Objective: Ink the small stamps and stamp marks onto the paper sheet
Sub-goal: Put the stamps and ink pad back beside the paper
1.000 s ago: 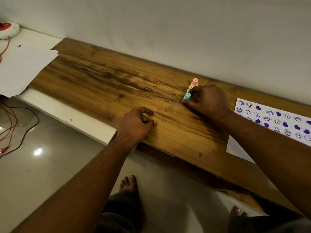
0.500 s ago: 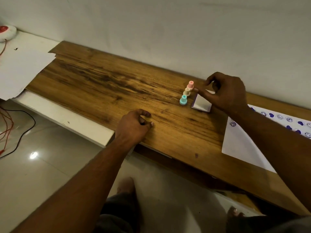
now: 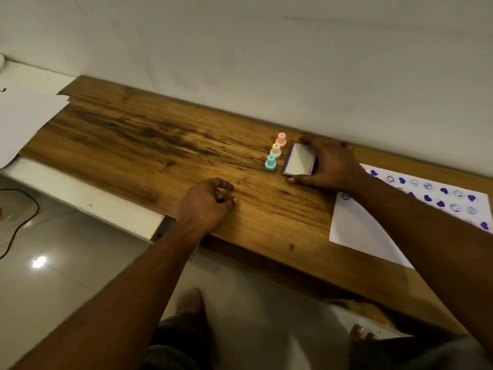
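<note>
Three small stamps stand in a row on the wooden tabletop (image 3: 149,145): a pink stamp (image 3: 281,139) at the back, a cream stamp (image 3: 275,150) in the middle, a blue stamp (image 3: 270,162) at the front. Just right of them lies a closed ink pad case (image 3: 299,162) with a purple edge. My right hand (image 3: 329,166) wraps around the case from the right, thumb at its near side and fingers at its far side. My left hand (image 3: 205,204) rests loosely curled on the table's front edge, holding nothing. The paper sheet (image 3: 357,231), covered with purple stamp marks, lies at the right, partly under my right forearm.
A white wall runs directly behind the table. Loose white paper (image 3: 24,121) overlaps the table's left end above a white shelf board (image 3: 80,198). A dark cable (image 3: 21,222) lies on the tiled floor. My bare feet and knees show below the table edge.
My right hand left the stamps standing in a row, moved right, and has closed around the ink pad case. The left hand stayed put.
</note>
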The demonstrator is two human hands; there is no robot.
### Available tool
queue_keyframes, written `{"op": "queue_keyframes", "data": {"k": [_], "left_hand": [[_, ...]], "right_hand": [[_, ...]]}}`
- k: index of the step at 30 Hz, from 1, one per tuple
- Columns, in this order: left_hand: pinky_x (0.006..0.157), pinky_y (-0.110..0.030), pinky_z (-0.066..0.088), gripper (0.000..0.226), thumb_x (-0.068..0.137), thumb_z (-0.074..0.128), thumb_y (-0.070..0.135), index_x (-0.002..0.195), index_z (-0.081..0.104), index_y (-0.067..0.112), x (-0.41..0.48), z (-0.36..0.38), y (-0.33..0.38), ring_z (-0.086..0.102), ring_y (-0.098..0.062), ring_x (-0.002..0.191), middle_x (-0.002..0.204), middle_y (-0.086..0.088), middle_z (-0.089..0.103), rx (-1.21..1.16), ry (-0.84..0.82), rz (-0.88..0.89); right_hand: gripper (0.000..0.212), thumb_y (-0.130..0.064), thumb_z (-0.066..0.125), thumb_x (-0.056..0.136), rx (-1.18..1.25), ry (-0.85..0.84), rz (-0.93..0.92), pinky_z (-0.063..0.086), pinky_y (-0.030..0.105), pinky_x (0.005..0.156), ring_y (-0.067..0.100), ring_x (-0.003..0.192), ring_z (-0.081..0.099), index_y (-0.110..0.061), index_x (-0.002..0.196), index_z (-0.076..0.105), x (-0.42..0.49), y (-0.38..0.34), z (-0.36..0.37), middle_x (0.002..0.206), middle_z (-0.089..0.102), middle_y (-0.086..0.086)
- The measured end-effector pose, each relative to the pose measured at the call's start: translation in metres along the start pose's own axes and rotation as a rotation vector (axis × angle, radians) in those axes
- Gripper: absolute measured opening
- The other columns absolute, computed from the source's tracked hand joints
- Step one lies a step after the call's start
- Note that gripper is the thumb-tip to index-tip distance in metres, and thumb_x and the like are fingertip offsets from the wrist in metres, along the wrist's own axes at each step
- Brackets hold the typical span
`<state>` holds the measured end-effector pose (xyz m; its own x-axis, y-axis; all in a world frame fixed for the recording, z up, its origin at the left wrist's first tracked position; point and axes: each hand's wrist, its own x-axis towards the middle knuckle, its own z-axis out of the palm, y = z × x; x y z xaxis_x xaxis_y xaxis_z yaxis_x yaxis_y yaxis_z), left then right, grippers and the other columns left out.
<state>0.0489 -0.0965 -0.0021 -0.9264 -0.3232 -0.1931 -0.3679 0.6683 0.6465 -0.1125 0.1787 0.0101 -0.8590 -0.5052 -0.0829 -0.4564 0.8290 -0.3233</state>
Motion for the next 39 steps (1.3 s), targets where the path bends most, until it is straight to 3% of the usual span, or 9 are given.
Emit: {"op": "queue_keyframes", "data": {"k": [3, 6, 10, 13, 17, 24, 31, 39], "left_hand": [[0.069, -0.026, 0.052, 0.032, 0.09, 0.078, 0.044, 0.12, 0.07, 0.037, -0.003, 0.006, 0.015, 0.066, 0.001, 0.078, 0.08, 0.014, 0.072, 0.032, -0.018, 0.054], [0.072, -0.028, 0.053, 0.035, 0.09, 0.077, 0.048, 0.123, 0.068, 0.04, -0.011, 0.02, 0.039, 0.063, 0.002, 0.078, 0.088, 0.019, 0.071, 0.132, -0.019, 0.181], [0.091, -0.028, 0.045, 0.056, 0.088, 0.069, 0.063, 0.139, 0.056, 0.043, -0.043, 0.071, 0.077, 0.058, -0.008, 0.114, 0.133, 0.015, 0.061, 0.302, -0.068, 0.493], [0.111, -0.04, 0.04, 0.071, 0.09, 0.058, 0.073, 0.153, 0.041, 0.042, -0.066, 0.111, 0.101, 0.045, -0.018, 0.14, 0.158, 0.011, 0.043, 0.468, -0.165, 0.612], [0.123, -0.053, 0.026, 0.086, 0.093, 0.038, 0.083, 0.164, 0.016, 0.039, -0.076, 0.133, 0.119, 0.025, -0.029, 0.156, 0.172, 0.0, 0.022, 0.677, -0.298, 0.584], [0.127, -0.053, 0.019, 0.093, 0.091, 0.025, 0.087, 0.167, 0.007, 0.036, -0.079, 0.131, 0.128, 0.008, -0.029, 0.161, 0.176, -0.002, 0.006, 0.796, -0.319, 0.483], [0.126, -0.053, 0.022, 0.095, 0.091, 0.026, 0.088, 0.167, 0.002, 0.036, -0.075, 0.129, 0.126, 0.009, -0.027, 0.161, 0.177, -0.001, 0.003, 0.841, -0.296, 0.443], [0.125, -0.051, 0.024, 0.097, 0.087, 0.022, 0.091, 0.166, 0.005, 0.037, -0.071, 0.131, 0.122, 0.012, -0.026, 0.161, 0.176, 0.0, 0.006, 0.813, -0.242, 0.441]], "right_hand": [[0.104, -0.086, 0.065, 0.07, 0.067, 0.132, 0.024, 0.032, 0.056, 0.113, 0.025, 0.142, 0.045, -0.03, 0.154, 0.039, -0.016, -0.001, -0.021, 0.157, 0.047, 0.0], [0.085, -0.079, 0.068, 0.076, 0.135, 0.264, 0.105, 0.037, 0.053, 0.11, 0.017, 0.131, 0.056, -0.033, 0.146, 0.048, -0.05, 0.016, -0.053, 0.145, 0.059, -0.007], [0.082, -0.077, 0.069, 0.076, 0.076, 0.175, 0.343, 0.043, 0.05, 0.11, 0.023, 0.132, 0.057, -0.031, 0.142, 0.055, -0.133, 0.064, -0.078, 0.143, 0.062, -0.005], [0.091, -0.074, 0.075, 0.072, -0.033, 0.029, 0.572, 0.048, 0.047, 0.105, 0.031, 0.132, 0.056, -0.028, 0.147, 0.051, -0.206, 0.108, -0.075, 0.149, 0.056, 0.004], [0.1, -0.072, 0.072, 0.077, -0.088, -0.156, 0.647, 0.047, 0.038, 0.104, 0.029, 0.133, 0.054, -0.02, 0.156, 0.041, -0.266, 0.141, -0.064, 0.155, 0.05, 0.008], [0.096, -0.076, 0.063, 0.082, -0.217, -0.148, 0.537, 0.036, 0.04, 0.117, 0.027, 0.144, 0.044, -0.023, 0.158, 0.036, -0.28, 0.14, -0.05, 0.164, 0.038, 0.003], [0.103, -0.085, 0.064, 0.072, -0.208, -0.155, 0.571, 0.047, 0.04, 0.107, 0.03, 0.132, 0.054, -0.033, 0.157, 0.038, -0.268, 0.141, -0.052, 0.152, 0.048, 0.006], [0.102, -0.084, 0.063, 0.075, -0.228, -0.198, 0.618, 0.051, 0.043, 0.104, 0.036, 0.127, 0.055, -0.037, 0.16, 0.032, -0.257, 0.138, -0.055, 0.145, 0.047, 0.012]]}}
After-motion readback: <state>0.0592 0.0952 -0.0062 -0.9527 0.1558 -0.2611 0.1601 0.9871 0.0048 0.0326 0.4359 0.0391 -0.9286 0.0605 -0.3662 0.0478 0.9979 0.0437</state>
